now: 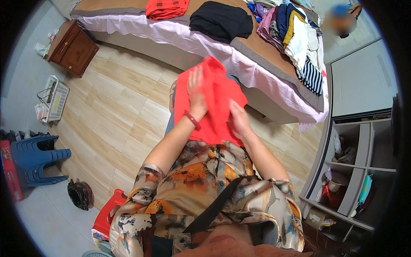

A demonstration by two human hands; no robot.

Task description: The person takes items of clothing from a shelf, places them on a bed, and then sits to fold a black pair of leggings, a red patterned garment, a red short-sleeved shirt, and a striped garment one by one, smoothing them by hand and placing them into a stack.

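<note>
A bright red garment (214,124) lies spread over my lap, with a raised fold up its middle, slightly blurred. My left hand (197,92), a dark red bangle at the wrist, rests on the cloth left of the fold, its fingers stretched out flat. At the fold's right, my right hand (240,122) is closed on the garment, its fingers partly hidden and blurred. Beyond my knees, on the bed (252,49), lie a folded red garment with dark squares (167,8) and a folded black garment (221,21).
Several clothes pile up on the bed's right, including a striped one (310,77). A wooden bedside cabinet (72,49), white basket (58,100) and blue stool (38,158) stand left. A red stool (109,214) is near my left side; open shelves (359,167) are at right.
</note>
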